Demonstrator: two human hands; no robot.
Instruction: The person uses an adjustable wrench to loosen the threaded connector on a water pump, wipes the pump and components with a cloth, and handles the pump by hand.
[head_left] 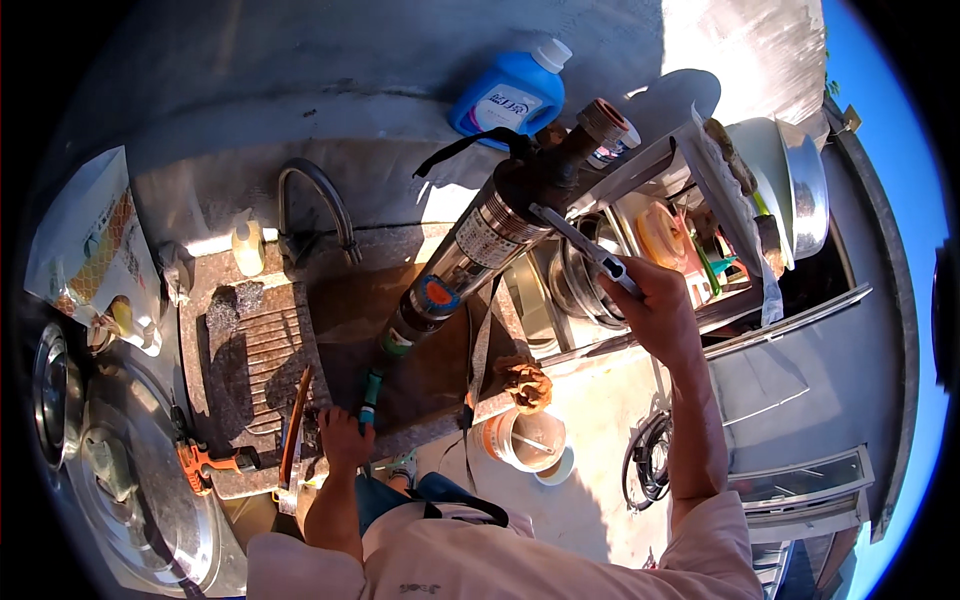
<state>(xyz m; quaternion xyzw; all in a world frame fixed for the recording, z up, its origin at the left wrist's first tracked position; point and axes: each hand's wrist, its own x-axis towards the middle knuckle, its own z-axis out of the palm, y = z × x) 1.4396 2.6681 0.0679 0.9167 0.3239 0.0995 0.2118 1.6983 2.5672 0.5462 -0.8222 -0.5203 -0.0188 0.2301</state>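
Observation:
A long metal cylindrical pump [485, 235] leans across the stone sink, its threaded outlet up to the right and its lower end down in the basin. My right hand [650, 305] is closed around a silver wrench [590, 245], whose head meets the pump just below the dark top section. At the sink's near edge my left hand [345, 437] is closed about the near end of a teal-and-black handle [370, 392], which points toward the pump's lower end. What that handle belongs to is hard to make out. A black cable hangs from the pump's top.
A curved faucet [318, 190] rises behind the sink [420, 435]. An orange drill [205, 462] lies left, by a ribbed board. A blue jug [508, 95] stands at the back wall. Pans and a shelf are to the right; a bucket [500, 440] and coiled hose [652, 455] sit below.

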